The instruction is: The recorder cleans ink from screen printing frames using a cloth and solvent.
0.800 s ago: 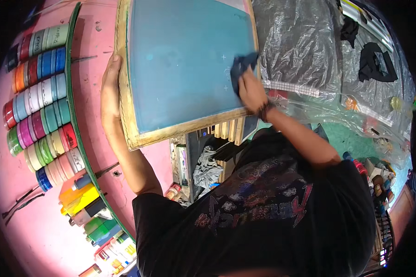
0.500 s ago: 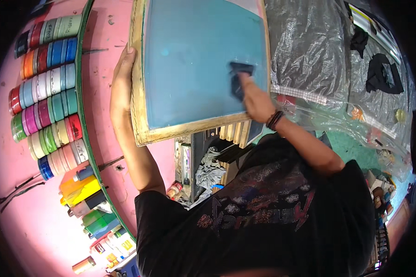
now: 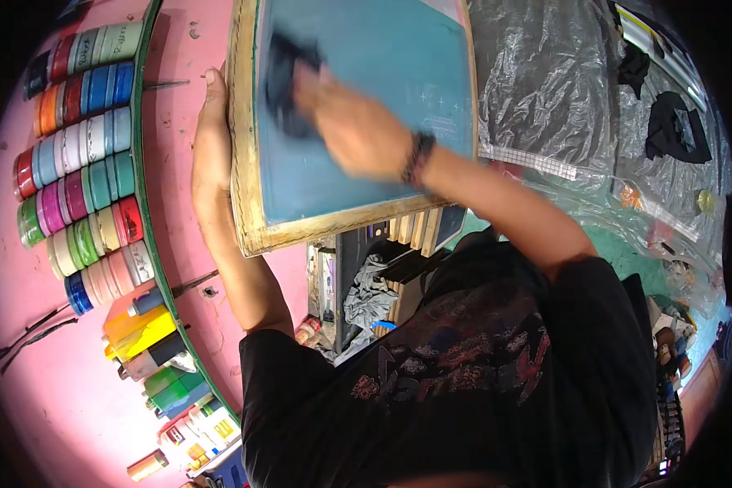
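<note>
A silk-screen printing frame (image 3: 342, 221) with a wooden border and blue-green mesh (image 3: 382, 49) stands raised in front of me. My left hand (image 3: 211, 154) grips its left side, the thumb along the outer edge and the other fingers hidden behind. My right hand (image 3: 358, 126), smeared by motion, presses a black cloth (image 3: 289, 81) on the left part of the mesh. Faint cross marks and thin pale lines show on the mesh right of that hand.
Jars of coloured ink (image 3: 73, 195) line a wall shelf (image 3: 142, 163) at left, with bottles (image 3: 171, 390) lower down. Clear plastic sheeting (image 3: 545, 89) covers a surface at right, with black cloth pieces (image 3: 677, 130) on it. Several wooden frames (image 3: 419, 232) stand below the held one.
My right hand has swept the black cloth from the right side of the mesh to its upper left. My left hand keeps its hold, and the frame has barely moved.
</note>
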